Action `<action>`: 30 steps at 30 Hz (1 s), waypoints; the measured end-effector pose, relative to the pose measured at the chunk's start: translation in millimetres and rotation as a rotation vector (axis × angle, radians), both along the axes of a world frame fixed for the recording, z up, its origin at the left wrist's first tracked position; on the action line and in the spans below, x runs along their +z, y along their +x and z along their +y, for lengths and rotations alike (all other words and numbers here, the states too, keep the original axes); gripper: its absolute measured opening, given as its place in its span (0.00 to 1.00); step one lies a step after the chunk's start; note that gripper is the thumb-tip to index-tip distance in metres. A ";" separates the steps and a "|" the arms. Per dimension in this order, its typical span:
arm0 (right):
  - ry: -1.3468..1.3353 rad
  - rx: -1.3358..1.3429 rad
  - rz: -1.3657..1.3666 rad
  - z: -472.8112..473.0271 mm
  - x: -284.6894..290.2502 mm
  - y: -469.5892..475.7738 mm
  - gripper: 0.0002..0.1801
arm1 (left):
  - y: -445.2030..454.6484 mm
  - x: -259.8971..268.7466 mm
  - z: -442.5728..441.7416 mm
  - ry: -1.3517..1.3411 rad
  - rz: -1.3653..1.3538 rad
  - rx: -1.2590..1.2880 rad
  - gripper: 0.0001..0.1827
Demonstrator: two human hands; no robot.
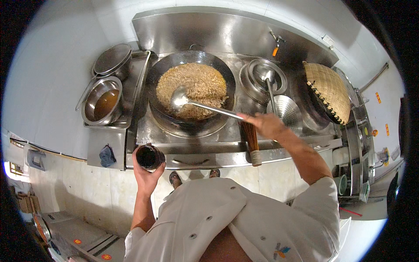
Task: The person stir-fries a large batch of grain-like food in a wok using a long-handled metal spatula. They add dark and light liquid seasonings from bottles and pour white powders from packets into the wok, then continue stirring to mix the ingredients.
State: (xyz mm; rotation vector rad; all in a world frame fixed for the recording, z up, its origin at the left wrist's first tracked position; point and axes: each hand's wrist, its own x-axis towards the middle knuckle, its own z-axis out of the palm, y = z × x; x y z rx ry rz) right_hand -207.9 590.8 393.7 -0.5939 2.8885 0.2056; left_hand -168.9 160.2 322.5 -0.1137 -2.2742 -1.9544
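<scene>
A large black wok [193, 59] sits on the stainless steel stove, filled with light brown, minced-looking food [196, 78] in yellowish liquid. My right hand [266, 125] grips the handle of a long metal ladle [180, 98], whose bowl rests in the food. In my left hand [147, 178], in front of the stove's front edge, is a jar [150, 157] with a wide mouth and dark contents. What the contents are cannot be made out. Just below my right hand, a bamboo wok brush [252, 140] lies across the stove's front ledge.
Left of the wok stand a steel bowl of brown liquid [106, 103] and a pot topped by a strainer [113, 59]. A dark cloth [107, 156] lies nearer. To the right are a second ladle [264, 72], a perforated skimmer [288, 113], a woven basket [329, 91] and a tap [277, 41].
</scene>
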 end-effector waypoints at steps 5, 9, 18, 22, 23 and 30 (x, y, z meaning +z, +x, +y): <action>-0.148 -0.082 -0.019 31.5 49.1 34.8 0.42 | -6.3 -0.1 12.1 -0.002 -0.002 -0.028 0.41; -0.409 -0.271 -0.174 15.6 102.7 59.1 0.37 | -13.5 -16.1 9.3 -0.030 -0.013 -0.015 0.41; -0.014 -0.482 -0.487 -13.1 194.3 43.2 0.37 | -26.5 -21.4 -5.4 0.024 -0.059 -0.023 0.39; -0.113 -0.327 -0.422 -9.6 140.9 25.1 0.37 | -23.8 -26.0 -19.5 0.002 -0.069 -0.007 0.40; -0.111 -0.350 -0.413 -16.3 124.6 22.9 0.37 | -24.0 -28.9 -23.0 0.011 -0.066 -0.006 0.40; -0.127 -0.512 -0.381 -78.6 14.3 3.5 0.41 | -24.9 -23.0 -40.6 -0.025 -0.055 0.019 0.40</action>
